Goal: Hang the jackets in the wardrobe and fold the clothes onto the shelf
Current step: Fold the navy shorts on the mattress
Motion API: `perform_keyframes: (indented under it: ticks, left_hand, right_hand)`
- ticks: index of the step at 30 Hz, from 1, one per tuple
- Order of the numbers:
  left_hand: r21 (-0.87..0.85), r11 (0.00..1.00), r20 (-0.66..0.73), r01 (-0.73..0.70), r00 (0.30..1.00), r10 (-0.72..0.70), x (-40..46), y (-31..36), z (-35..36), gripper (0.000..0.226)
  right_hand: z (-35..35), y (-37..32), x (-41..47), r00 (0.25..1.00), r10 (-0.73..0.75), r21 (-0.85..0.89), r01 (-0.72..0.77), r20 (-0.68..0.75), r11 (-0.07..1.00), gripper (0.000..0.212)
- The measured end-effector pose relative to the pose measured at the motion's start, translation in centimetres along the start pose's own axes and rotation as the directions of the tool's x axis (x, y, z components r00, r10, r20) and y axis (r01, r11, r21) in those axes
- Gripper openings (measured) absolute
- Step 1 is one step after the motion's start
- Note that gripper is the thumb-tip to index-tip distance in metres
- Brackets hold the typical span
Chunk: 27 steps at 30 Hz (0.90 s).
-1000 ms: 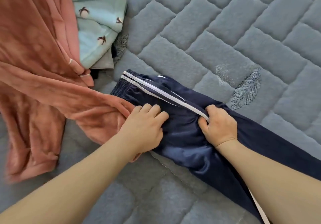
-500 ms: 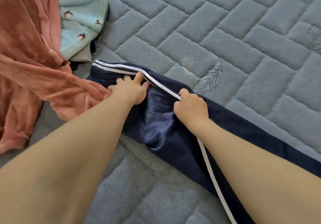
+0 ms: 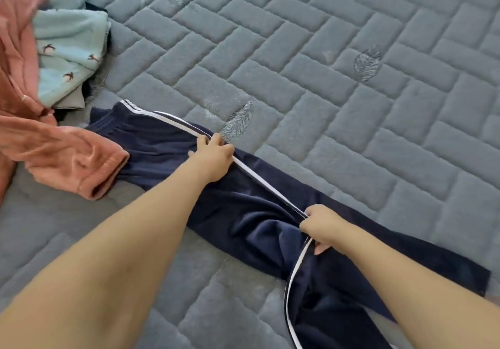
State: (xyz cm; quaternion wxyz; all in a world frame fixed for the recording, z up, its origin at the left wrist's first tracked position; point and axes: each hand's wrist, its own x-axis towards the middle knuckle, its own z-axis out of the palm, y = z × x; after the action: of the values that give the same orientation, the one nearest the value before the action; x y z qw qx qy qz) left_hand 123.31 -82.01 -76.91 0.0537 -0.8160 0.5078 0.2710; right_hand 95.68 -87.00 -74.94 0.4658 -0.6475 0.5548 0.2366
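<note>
Both hands, left hand and right hand, gripping navy trousers

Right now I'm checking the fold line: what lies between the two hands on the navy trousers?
In the head view, only the navy trousers span between the left hand and right hand, with their white side stripe running from one hand to the other.

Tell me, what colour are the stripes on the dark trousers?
White: two thin stripes run down the side of the navy trousers, clearest in the head view.
</note>
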Motion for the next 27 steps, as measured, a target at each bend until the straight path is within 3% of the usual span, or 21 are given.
perform_keyframes:
  ticks: [3, 6, 8, 10, 12, 13, 15, 17, 19, 22, 24, 26, 27]
  left_hand:
    - [0.063, 0.997, -0.054, 0.048, 0.998, -0.044, 0.5, 1.4, -0.2, 0.007]
    - [0.281, 0.957, -0.168, 0.069, 0.985, -0.022, 0.0, 1.5, -0.2, 0.027]
    - [0.401, 0.897, -0.312, 0.184, 0.949, -0.056, -0.5, 0.5, -0.6, 0.03]
    - [0.376, 0.842, -0.445, 0.386, 0.872, -0.201, -1.1, 0.2, -1.4, 0.034]
    - [0.381, 0.826, -0.48, 0.416, 0.852, -0.208, -1.2, 2.5, -1.2, 0.042]
    - [0.389, 0.867, -0.445, 0.311, 0.888, -0.118, -1.4, 4.8, -0.6, 0.045]
    - [0.342, 0.937, -0.294, -0.071, 0.939, 0.178, -2.5, 10.4, 1.8, 0.049]
    - [0.355, 0.848, -0.14, -0.394, 0.874, 0.465, -4.4, 16.0, 5.3, 0.043]
    - [0.424, 0.755, -0.034, -0.501, 0.824, 0.566, -5.8, 19.4, 7.9, 0.033]
    - [0.526, 0.768, -0.008, -0.365, 0.901, 0.434, -5.2, 21.3, 8.0, 0.035]
    - [0.538, 0.827, -0.007, -0.164, 0.98, 0.199, -4.0, 22.0, 6.9, 0.044]
    - [0.561, 0.828, 0.003, 0.014, 1.0, -0.019, -3.1, 22.8, 6.1, 0.051]
    - [0.589, 0.806, -0.007, 0.055, 0.998, -0.062, -2.9, 23.3, 6.0, 0.054]
  right_hand:
    - [-0.3, 1.8, -0.4, 0.986, -0.117, -0.004, 0.117, -0.12, 0.993, 0.015]
    - [-1.9, 2.8, -0.5, 0.968, -0.172, -0.057, 0.164, -0.184, 0.985, 0.017]
    - [-2.8, 3.9, -0.7, 0.975, -0.156, -0.156, 0.132, -0.156, 0.979, 0.017]
    - [-3.9, 6.1, -1.1, 0.987, -0.104, -0.242, 0.071, -0.124, 0.968, 0.013]
    - [-5.3, 9.0, -1.7, 0.99, -0.053, -0.288, 0.014, -0.129, 0.958, 0.008]
    - [-6.0, 10.4, -2.1, 0.99, -0.026, -0.287, -0.016, -0.142, 0.958, 0.008]
    - [-7.4, 13.1, -3.0, 0.985, 0.033, -0.257, -0.076, -0.168, 0.963, 0.01]
    - [-8.1, 15.2, -3.9, 0.983, 0.073, -0.263, -0.116, -0.169, 0.958, 0.01]
    - [-8.5, 16.7, -4.6, 0.98, 0.105, -0.276, -0.149, -0.168, 0.95, 0.012]
    - [-9.1, 18.8, -5.5, 0.977, 0.164, -0.285, -0.198, -0.139, 0.938, 0.022]
    - [-9.8, 20.6, -5.8, 0.969, 0.198, -0.284, -0.232, -0.145, 0.93, 0.029]
    - [-10.8, 22.5, -5.9, 0.958, 0.221, -0.276, -0.265, -0.181, 0.924, 0.028]
    - [-11.4, 23.5, -5.9, 0.953, 0.23, -0.273, -0.278, -0.196, 0.921, 0.026]
